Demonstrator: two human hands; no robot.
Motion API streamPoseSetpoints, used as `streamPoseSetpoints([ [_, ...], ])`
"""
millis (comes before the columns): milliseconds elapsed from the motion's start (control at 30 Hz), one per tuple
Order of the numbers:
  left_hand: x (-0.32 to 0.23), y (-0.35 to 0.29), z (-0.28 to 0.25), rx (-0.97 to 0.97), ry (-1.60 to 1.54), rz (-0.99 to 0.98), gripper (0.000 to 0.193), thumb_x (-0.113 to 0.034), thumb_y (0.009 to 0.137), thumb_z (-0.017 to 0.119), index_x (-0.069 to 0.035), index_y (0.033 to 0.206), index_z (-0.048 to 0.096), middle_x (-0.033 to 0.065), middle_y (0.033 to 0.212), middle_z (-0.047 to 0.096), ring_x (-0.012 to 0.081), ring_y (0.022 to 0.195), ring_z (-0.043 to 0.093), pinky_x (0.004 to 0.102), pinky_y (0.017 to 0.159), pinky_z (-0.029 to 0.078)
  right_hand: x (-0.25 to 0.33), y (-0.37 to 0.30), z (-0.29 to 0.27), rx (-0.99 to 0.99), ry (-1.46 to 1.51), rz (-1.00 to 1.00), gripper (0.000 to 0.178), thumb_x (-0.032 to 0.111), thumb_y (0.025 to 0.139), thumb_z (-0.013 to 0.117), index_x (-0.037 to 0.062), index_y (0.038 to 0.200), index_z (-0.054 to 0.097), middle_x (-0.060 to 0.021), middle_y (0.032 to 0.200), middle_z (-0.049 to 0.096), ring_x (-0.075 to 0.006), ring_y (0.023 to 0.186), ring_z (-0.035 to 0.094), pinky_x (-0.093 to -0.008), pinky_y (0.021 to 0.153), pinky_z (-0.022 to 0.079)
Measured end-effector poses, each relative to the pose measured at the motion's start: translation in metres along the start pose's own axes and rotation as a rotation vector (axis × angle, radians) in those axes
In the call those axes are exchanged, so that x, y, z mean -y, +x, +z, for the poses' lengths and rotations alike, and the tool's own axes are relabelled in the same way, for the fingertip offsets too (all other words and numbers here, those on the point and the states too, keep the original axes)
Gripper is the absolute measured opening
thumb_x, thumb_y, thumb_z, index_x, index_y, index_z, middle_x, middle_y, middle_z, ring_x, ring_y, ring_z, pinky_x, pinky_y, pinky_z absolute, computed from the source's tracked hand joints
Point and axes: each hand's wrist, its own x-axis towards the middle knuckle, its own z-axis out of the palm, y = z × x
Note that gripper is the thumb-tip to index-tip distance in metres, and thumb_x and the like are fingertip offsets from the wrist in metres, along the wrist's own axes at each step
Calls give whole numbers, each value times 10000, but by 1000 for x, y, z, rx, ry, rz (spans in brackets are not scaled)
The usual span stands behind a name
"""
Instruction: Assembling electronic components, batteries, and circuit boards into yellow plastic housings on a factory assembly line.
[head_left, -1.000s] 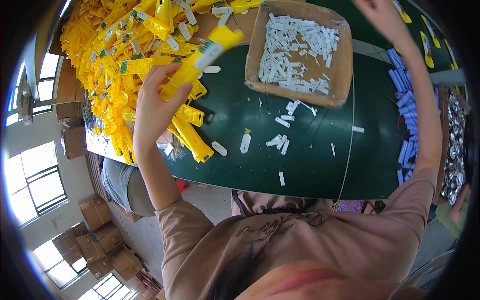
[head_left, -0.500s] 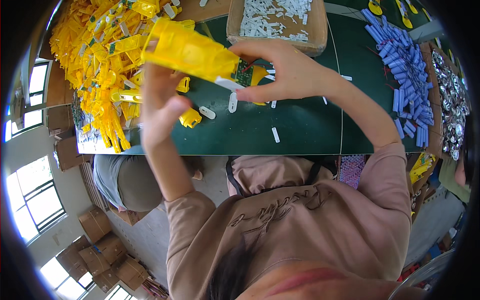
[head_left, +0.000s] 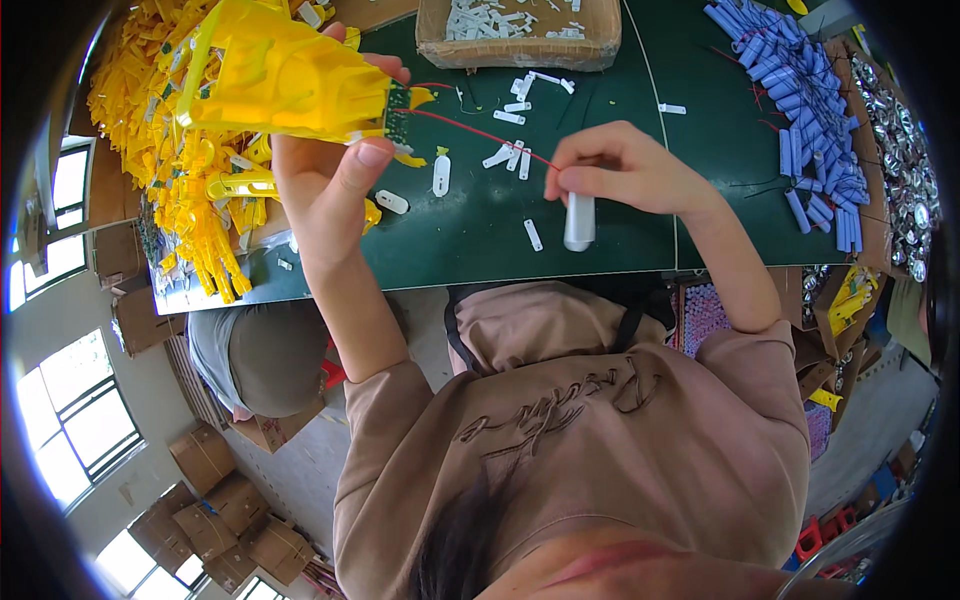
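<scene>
My left hand (head_left: 325, 190) is closed around a translucent yellow plastic housing (head_left: 275, 75), lifted above the left part of the table. At the housing's right end sits a small green circuit board (head_left: 397, 112). A red wire (head_left: 480, 132) stretches from that board to my right hand (head_left: 625, 170), whose thumb and fingers are pinched together. Just below those fingers hangs a pale grey cylinder (head_left: 579, 222); its upper end is hidden by the fingers. Several small white plastic strips (head_left: 515, 155) lie on the table between my hands.
A heap of yellow housings (head_left: 150, 110) covers the table's left side. A cardboard tray of white pieces (head_left: 515, 50) stands at the back. Blue wired cylinders (head_left: 785, 110) are piled right, beside a box of shiny round parts (head_left: 895, 190). The green table's front edge (head_left: 480, 276) runs before me.
My right hand has left the housing's board end and moved right, drawing the red wire out with the pale cylinder. My left hand has shifted the housing left and up.
</scene>
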Motion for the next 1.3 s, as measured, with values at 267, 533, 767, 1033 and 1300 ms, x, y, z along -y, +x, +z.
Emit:
streamPoseSetpoints([
  [267,8,-10,2,-87,157,-42,546,-144,793,717,17,1237,443,165,1113,596,204,982,594,288,790,506,35,-40,-2,-244,-156,-34,264,125,885,555,42,1136,560,37,674,497,-28,615,404,-204,586,332],
  [533,20,-12,4,-67,261,-156,390,-204,880,598,13,1186,493,137,1065,622,185,932,603,293,777,492,32,-44,-9,-279,-183,-55,200,137,894,557,30,1060,585,6,791,586,-47,735,517,-206,669,399],
  [767,42,-16,17,-89,-226,-427,561,-420,986,260,-23,1376,326,154,1046,596,231,867,606,372,789,514,43,-43,-18,-378,-223,-197,188,148,884,555,37,1031,594,30,734,537,-37,684,483,-200,625,366],
  [1033,51,-23,16,-178,-282,-494,532,-399,1001,204,-43,1376,331,129,1047,586,224,831,607,383,762,519,44,-52,-16,-197,-596,132,312,66,769,614,35,1078,579,52,574,286,-46,521,293,-244,490,231],
  [1300,50,-25,23,-191,-275,-468,487,-372,1003,215,-41,1317,385,136,1032,598,218,816,609,370,723,529,11,-34,17,-86,-41,-45,180,148,899,556,27,1030,577,-12,790,584,-55,655,498,-196,595,417],
])
